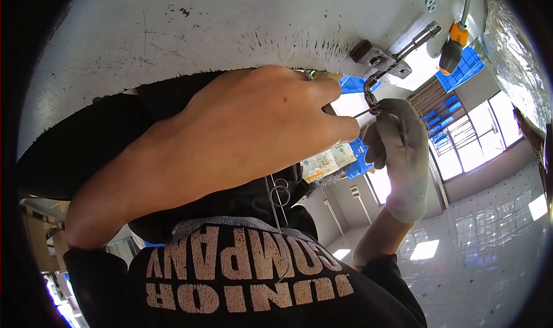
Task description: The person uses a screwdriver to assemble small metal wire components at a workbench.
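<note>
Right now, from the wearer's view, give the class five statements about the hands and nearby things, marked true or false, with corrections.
1. The left hand is bare. True.
2. The right hand is bare too. False: it wears a pale grey glove.
3. A thin metal wire shows between the hands. True.
4. The left hand grips the orange-and-black handled tool. False: neither hand holds it.
5. Two small silver rings lie on the scuffed grey surface. True.

Your shirt (253, 270) is black, with two rows of large, cracked, pale pinkish block lettering (271, 298) and a bluish-grey curved band (222, 220). Your left sleeve (95, 279) and right sleeve (396, 282), also black, end well short of the wrists. Your left hand (282, 106) is bare; your right hand (403, 135) wears a whitish glove (409, 175), greyer over the fingers.
</note>
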Demonstrator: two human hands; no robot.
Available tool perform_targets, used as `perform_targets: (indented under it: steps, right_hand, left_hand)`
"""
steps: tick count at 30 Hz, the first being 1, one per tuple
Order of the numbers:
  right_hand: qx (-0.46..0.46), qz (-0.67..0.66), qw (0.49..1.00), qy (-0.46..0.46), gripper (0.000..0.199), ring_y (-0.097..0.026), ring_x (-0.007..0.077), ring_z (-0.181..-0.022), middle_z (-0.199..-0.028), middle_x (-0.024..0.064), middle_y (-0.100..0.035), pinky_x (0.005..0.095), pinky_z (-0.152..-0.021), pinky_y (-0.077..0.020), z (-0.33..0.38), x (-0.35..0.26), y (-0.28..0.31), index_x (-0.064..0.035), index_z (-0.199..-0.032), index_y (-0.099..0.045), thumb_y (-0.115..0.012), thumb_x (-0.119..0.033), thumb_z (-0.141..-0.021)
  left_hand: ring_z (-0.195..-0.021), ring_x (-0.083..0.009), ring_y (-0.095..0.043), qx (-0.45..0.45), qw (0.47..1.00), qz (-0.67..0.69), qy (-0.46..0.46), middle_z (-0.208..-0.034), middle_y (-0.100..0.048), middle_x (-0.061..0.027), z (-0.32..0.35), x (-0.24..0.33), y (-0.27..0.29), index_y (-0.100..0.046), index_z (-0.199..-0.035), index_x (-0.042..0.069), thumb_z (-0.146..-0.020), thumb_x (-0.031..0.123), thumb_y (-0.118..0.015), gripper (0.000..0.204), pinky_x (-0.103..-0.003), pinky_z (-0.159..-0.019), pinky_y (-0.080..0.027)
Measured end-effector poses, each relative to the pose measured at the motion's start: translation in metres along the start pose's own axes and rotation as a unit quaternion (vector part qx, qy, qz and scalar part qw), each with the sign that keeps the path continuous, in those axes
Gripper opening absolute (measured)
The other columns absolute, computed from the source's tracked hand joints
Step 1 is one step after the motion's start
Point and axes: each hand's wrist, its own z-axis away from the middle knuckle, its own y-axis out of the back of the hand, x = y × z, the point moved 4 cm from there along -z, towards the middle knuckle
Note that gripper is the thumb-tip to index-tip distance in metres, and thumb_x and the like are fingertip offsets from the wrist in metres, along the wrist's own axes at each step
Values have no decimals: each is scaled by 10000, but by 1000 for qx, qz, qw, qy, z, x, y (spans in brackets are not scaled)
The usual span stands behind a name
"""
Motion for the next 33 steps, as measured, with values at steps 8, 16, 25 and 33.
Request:
perform_targets:
  steps: [8, 16, 25, 33]
  right_hand:
    - [-82, -183, 978, -63, 375, -362, 22, -560, -718, -43, -469, 193, -480, -238, -6, 11, 2, -10, -1236, -568, -631, -121, -884]
    - [-101, -152, 983, 29, 500, -317, 1, -521, -695, -60, -465, 192, -455, -196, -20, 32, 5, -3, -1204, -577, -763, -292, -842]
    - [-96, -123, 986, 57, 557, -377, 15, -513, -684, -56, -498, 201, -450, -265, -26, 35, 1, -6, -1153, -575, -768, -443, -866]
    - [-66, -17, 990, 125, 305, -566, 100, -662, -766, 45, -612, 247, -614, -466, -19, 23, -6, 26, -1036, -575, -612, -272, -985]
  left_hand:
    - [-893, -259, -689, 7, 1000, 3, -11, -1154, -636, -83, 0, 0, 0, -712, -1017, 150, -781, 61, -687, 254, -347, -708, -585]
    - [-913, -254, -698, 9, 1000, -5, -8, -1184, -639, -95, 1, -1, 0, -717, -1024, 161, -788, 78, -688, 252, -342, -715, -596]
    - [-901, -237, -705, 4, 1000, -10, -13, -1175, -640, -91, 1, 0, -1, -713, -1020, 152, -787, 84, -699, 243, -322, -701, -608]
    - [-910, -225, -700, -13, 1000, -11, -6, -1175, -639, -79, 0, 0, -2, -709, -1021, 152, -781, 86, -706, 249, -311, -690, -611]
